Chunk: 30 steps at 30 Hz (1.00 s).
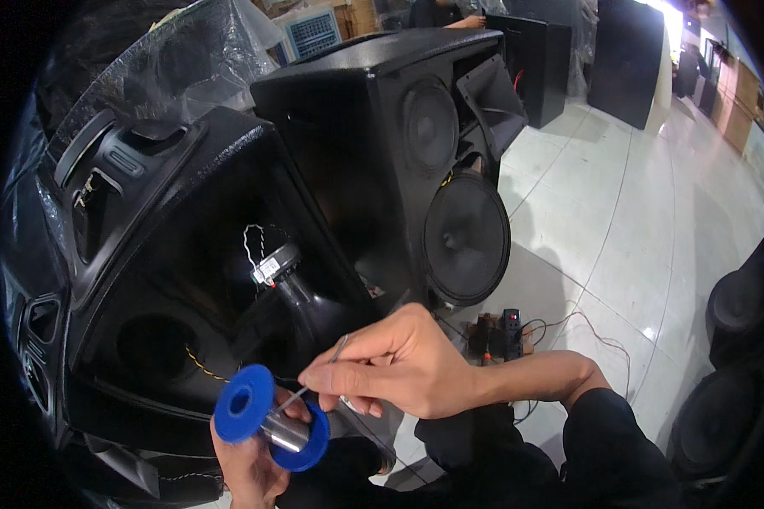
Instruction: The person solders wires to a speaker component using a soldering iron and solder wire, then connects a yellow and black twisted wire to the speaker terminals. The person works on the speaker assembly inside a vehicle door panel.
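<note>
My left hand (248,467) is closed round a spool of solder wire (248,400) with blue flanges and a silvery winding. My right hand (412,365) pinches the loose end of the solder wire (293,397), which runs up from the winding and past the fingertips. Behind the spool, an open black speaker cabinet (229,195) shows its dark inside. In it sits a horn driver (278,263) with a white label and a loop of white wire. A twisted yellow-and-black cable (202,366) hangs out near the spool.
A second black speaker cabinet (331,127) stands beyond, with a large woofer (467,237) against its front. A power strip (512,327) and thin wires lie on the white tiled floor (603,220). More speakers (713,416) stand at the right. Another person's arm (467,21) shows at the back.
</note>
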Motion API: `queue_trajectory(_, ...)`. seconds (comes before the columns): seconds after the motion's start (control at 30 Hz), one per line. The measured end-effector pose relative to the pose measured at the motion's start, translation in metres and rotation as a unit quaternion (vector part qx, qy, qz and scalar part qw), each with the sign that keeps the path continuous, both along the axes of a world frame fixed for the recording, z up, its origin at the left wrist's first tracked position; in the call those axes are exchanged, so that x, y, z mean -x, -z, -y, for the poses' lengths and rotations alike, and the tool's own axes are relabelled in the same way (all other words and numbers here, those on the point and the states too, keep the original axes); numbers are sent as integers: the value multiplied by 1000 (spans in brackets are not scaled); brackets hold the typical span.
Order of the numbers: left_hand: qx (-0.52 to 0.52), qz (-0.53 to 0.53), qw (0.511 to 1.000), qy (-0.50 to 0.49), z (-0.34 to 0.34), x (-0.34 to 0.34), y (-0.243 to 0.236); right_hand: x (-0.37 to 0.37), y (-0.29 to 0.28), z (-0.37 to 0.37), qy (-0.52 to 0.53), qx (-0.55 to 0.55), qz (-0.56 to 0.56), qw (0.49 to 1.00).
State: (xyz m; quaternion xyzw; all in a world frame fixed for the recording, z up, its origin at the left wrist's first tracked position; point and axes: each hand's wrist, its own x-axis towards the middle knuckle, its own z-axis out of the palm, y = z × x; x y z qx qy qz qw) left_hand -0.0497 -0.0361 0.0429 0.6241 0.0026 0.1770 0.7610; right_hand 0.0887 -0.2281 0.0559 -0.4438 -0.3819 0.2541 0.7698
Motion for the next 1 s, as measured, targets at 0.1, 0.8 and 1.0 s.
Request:
queue_trajectory(0.1, 13, -6, 987, -160, 20, -12, -10, 3, 6, -6, 43, -45, 25, 998)
queue_trajectory(0.8, -165, 19, 977, -132, -127, 1, 30, 4, 346, 218, 205, 573, 512, 606)
queue_trajectory(1.0, -116, -20, 981, -155, -71, -11, 35, 17, 433, 188, 159, 581, 566, 563)
